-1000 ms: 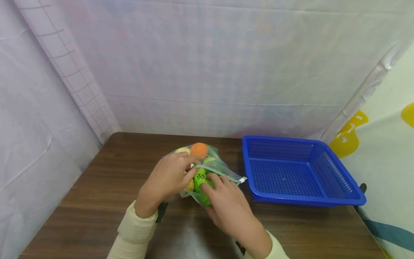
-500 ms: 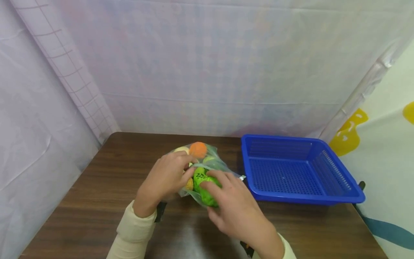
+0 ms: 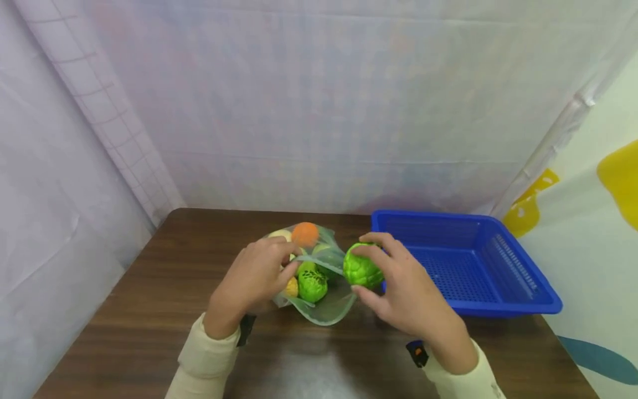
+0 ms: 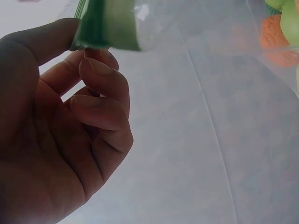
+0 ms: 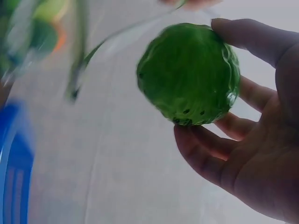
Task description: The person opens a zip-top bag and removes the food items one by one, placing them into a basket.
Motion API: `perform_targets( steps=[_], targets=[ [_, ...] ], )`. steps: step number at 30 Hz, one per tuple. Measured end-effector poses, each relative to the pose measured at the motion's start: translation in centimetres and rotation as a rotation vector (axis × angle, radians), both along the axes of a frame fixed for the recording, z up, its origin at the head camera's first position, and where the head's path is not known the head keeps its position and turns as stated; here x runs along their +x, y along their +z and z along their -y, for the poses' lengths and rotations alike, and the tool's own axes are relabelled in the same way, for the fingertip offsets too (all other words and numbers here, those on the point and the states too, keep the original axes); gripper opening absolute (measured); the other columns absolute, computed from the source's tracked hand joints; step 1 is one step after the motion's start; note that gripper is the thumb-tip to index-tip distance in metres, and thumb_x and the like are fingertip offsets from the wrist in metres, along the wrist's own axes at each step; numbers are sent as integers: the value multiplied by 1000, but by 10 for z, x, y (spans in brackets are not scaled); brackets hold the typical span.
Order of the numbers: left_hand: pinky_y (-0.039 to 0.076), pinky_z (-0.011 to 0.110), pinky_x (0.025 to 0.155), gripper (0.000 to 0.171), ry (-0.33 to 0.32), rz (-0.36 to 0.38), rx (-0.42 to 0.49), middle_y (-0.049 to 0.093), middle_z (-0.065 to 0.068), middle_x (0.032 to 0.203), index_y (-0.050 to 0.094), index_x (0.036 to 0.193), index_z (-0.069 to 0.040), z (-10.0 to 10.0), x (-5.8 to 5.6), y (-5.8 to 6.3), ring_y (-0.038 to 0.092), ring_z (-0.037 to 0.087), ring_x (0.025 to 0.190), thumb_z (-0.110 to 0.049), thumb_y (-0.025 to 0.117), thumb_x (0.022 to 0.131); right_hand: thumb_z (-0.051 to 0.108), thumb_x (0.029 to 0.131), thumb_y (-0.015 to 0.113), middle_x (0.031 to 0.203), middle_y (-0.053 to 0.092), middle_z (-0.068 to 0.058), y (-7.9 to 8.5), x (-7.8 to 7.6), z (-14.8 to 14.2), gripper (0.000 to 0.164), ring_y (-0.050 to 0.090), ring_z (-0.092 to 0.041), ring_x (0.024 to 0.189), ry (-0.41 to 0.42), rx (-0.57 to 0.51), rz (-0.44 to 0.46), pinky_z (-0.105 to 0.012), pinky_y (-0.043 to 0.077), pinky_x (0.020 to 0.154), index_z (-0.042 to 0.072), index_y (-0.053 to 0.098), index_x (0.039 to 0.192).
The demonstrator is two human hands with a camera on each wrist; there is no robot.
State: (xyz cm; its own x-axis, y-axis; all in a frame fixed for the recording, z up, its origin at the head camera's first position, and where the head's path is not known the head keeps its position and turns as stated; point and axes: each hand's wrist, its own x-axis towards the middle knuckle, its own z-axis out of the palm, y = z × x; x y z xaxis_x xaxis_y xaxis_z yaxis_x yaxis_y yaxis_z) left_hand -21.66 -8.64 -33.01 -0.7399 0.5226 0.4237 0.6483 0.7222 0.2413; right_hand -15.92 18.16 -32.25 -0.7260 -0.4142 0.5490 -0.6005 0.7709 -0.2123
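My left hand (image 3: pixel 256 274) pinches the rim of a clear zip bag (image 3: pixel 329 317) with a green seal strip. In the left wrist view the strip (image 4: pixel 110 25) lies between the thumb and fingertips of that hand. My right hand (image 3: pixel 411 282) holds a round, bumpy green toy (image 3: pixel 361 267) by thumb and fingertips, just right of the bag mouth, near the basket's left edge. Inside the gaping bag lie a dark-speckled green toy (image 3: pixel 313 284), a yellow-orange piece (image 3: pixel 291 287), an orange ball-like piece (image 3: pixel 305 235) and pale pieces, partly hidden by plastic and hand.
A blue perforated plastic basket (image 3: pixel 503 308) stands on the right of the brown wooden table (image 3: pixel 149 310). Pale cloth (image 3: pixel 319 111) hangs behind the table's back edge and along the left side. A patterned cloth (image 3: pixel 593 260) hangs at the right.
My right hand has come out of the bag with the round green toy and moved right, toward the basket. The bag mouth now gapes wider. My left hand stays at the rim.
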Motion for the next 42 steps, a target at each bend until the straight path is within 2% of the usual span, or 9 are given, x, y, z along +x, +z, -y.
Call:
perform_targets(
  steps=[4,9,17,27,35,42],
  targets=[
    [41,26,55,5,6,-16,-3,52,-8,71,76,92,-16,2,1,1,45,8,65,-16,72,90,28,79,87,136,52,-7,5,-23,-14,57,59,-28,114,-40,-4,30,-43,56,83,15,61,127],
    [40,25,55,7,12,-8,-4,52,-9,71,77,94,-16,4,1,2,46,8,65,-16,70,90,26,81,85,133,51,-9,20,-47,-26,57,61,-28,105,-97,13,65,-46,55,82,14,57,130],
    [41,26,55,8,12,-3,9,54,-9,72,77,95,-15,5,0,3,47,8,65,-17,70,90,33,82,84,133,52,-8,34,-70,-39,60,64,-28,100,-155,75,50,-47,56,80,13,56,132],
    [40,25,54,9,9,12,12,55,-9,73,77,95,-15,7,3,6,47,8,64,-17,69,90,31,84,82,132,48,-16,42,-100,-65,68,61,-35,97,-224,100,128,-52,55,77,7,49,138],
    [40,25,54,8,9,16,19,56,-8,72,77,94,-14,6,2,8,47,8,64,-16,71,90,33,85,80,131,43,-21,37,-130,-80,72,57,-37,103,-247,83,253,-54,51,85,3,48,143],
    [39,24,53,8,10,38,12,53,-8,70,76,94,-14,6,4,7,45,8,62,-18,71,90,30,84,81,128,44,-25,10,-144,-91,70,57,-39,103,-223,130,347,-53,52,84,1,53,141]
  ],
)
